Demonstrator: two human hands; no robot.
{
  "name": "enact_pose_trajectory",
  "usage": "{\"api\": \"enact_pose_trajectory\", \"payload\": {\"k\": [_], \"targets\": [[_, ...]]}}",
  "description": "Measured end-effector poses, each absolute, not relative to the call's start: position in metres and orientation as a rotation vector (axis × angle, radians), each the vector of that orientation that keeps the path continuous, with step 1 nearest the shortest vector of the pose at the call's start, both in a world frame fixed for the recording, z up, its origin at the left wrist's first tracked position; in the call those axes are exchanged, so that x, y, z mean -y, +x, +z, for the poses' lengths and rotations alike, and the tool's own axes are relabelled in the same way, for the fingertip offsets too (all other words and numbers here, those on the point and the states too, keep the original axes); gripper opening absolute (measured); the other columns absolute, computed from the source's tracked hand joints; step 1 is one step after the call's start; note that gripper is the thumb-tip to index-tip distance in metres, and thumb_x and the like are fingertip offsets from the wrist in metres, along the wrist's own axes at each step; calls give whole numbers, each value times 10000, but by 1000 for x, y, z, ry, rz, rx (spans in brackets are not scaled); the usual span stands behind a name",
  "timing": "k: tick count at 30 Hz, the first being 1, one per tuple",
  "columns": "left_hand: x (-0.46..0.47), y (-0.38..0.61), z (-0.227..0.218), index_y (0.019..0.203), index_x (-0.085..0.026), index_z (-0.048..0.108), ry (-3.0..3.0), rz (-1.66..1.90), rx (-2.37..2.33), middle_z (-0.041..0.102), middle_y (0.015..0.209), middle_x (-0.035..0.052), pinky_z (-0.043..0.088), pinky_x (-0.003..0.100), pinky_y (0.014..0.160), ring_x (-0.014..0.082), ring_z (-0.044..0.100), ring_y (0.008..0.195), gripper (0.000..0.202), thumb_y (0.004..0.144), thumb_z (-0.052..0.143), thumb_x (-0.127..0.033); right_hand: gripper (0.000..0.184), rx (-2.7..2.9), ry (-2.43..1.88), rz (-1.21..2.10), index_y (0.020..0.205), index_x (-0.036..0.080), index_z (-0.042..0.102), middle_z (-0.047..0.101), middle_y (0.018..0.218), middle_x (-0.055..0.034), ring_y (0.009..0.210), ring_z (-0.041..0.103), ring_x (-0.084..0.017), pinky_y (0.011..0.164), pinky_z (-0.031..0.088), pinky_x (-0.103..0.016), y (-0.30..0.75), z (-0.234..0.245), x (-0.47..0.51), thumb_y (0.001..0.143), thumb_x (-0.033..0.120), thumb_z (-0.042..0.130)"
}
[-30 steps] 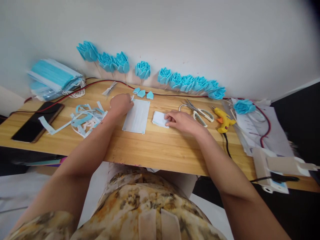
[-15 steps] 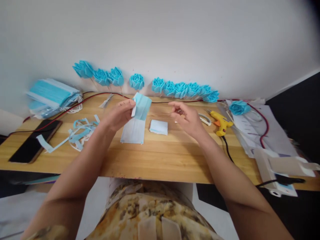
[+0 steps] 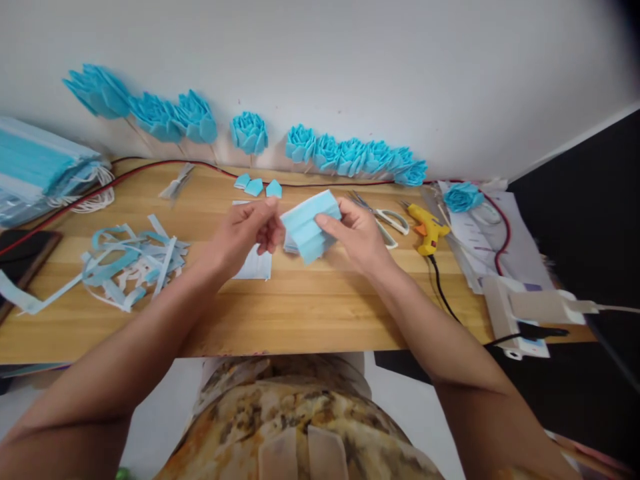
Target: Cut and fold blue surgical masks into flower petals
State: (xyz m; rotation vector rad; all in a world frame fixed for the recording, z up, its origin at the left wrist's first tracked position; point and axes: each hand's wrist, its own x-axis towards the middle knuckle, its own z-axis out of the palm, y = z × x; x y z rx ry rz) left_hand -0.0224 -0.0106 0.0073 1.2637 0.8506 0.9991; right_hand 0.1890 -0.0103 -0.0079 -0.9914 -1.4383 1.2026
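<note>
A pleated light blue piece of face mask fabric (image 3: pixel 311 230) is pinched between the thumb and fingers of my right hand (image 3: pixel 361 235), tilted above the table. My left hand (image 3: pixel 246 233) is just left of that piece, its fingers loosely curled and apart, with nothing visible in them. Under my left hand lies a pale flat mask sheet (image 3: pixel 257 267), partly covered by it. Behind the hands are several small blue cut petals (image 3: pixel 254 187). Scissors (image 3: pixel 393 220) with white handles rest beyond my right hand, partly hidden by it.
Blue fabric flowers (image 3: pixel 250 133) on sticks lean along the wall. A yellow glue gun (image 3: pixel 427 230) and a power strip (image 3: pixel 500 303) are at right. Cut strips (image 3: pixel 130 263), a mask stack (image 3: pixel 40 163) and a dark phone (image 3: pixel 25 257) occupy the left. A red-black cable crosses behind.
The blue mask fabric has passed from my left hand to my right hand. My right hand has come inward to the left. The camera view has shifted, revealing the petals and scissors more clearly.
</note>
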Motion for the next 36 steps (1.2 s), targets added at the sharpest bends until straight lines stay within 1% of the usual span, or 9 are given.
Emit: {"api": "enact_pose_trajectory", "payload": {"k": [4, 9, 12, 15, 20, 26, 29, 32, 36], "targets": [[14, -16, 5, 631, -129, 684, 1166, 796, -729, 648, 539, 87, 382, 238, 427, 139, 575, 454, 631, 886, 536, -687, 298, 1399, -979, 928, 975, 239, 670, 704, 901, 14, 814, 651, -149, 763, 549, -294, 197, -8, 6, 817, 482, 740], [16, 1, -6, 922, -119, 749, 823, 579, -572, 765, 889, 168, 552, 323, 654, 258, 729, 803, 753, 830, 467, -811, 173, 1758, -870, 672, 936, 259, 680, 747, 952, -3, 933, 705, -185, 941, 536, -385, 195, -9, 14, 887, 424, 694], [13, 0, -10, 967, -151, 743, 708, 783, -628, 766, 932, 96, 548, 297, 732, 200, 704, 803, 464, 834, 678, -591, 82, 2055, -702, 489, 913, 256, 692, 773, 980, -3, 983, 723, -180, 1102, 435, -447, 189, -12, 17, 920, 335, 672], [11, -4, -13, 880, -134, 728, 700, 919, -773, 742, 817, 53, 518, 273, 681, 147, 652, 671, 236, 764, 799, -327, 85, 2241, -631, 364, 903, 253, 693, 786, 965, 2, 968, 737, -169, 1149, 377, -468, 184, -15, 17, 941, 315, 649], [9, -6, -19, 806, -114, 687, 695, 990, -849, 701, 701, 44, 503, 277, 616, 139, 627, 583, 222, 788, 769, -320, 143, 2337, -649, 305, 889, 252, 705, 795, 940, 3, 948, 749, -166, 1193, 310, -479, 183, -18, 17, 959, 346, 623], [7, -7, -20, 815, -118, 682, 732, 1011, -828, 716, 712, 57, 520, 291, 670, 161, 664, 633, 246, 837, 723, -359, 141, 2208, -719, 439, 888, 247, 717, 797, 918, 0, 917, 749, -175, 1136, 385, -462, 182, -18, 21, 957, 316, 615], [8, -5, -21, 862, -117, 717, 752, 965, -813, 742, 788, 74, 527, 304, 733, 183, 688, 722, 259, 820, 734, -372, 160, 1999, -922, 597, 862, 259, 728, 773, 844, 6, 813, 714, -176, 953, 510, -396, 181, -18, 22, 929, 373, 638], [10, -2, -25, 938, -121, 747, 787, 957, -796, 762, 932, 94, 520, 324, 839, 207, 695, 870, 299, 806, 746, -389, 187, 1747, -1090, 824, 851, 239, 720, 740, 802, 1, 727, 663, -161, 714, 531, -311, 181, -19, 21, 883, 418, 676], [13, 2, -31, 1080, -128, 748, 839, 970, -769, 753, 1075, 105, 483, 358, 967, 231, 661, 1054, 366, 850, 708, -410, 212, 1541, -1121, 1044, 860, 213, 693, 725, 795, 1, 696, 641, -142, 657, 521, -279, 181, -20, 17, 829, 422, 715]]}}
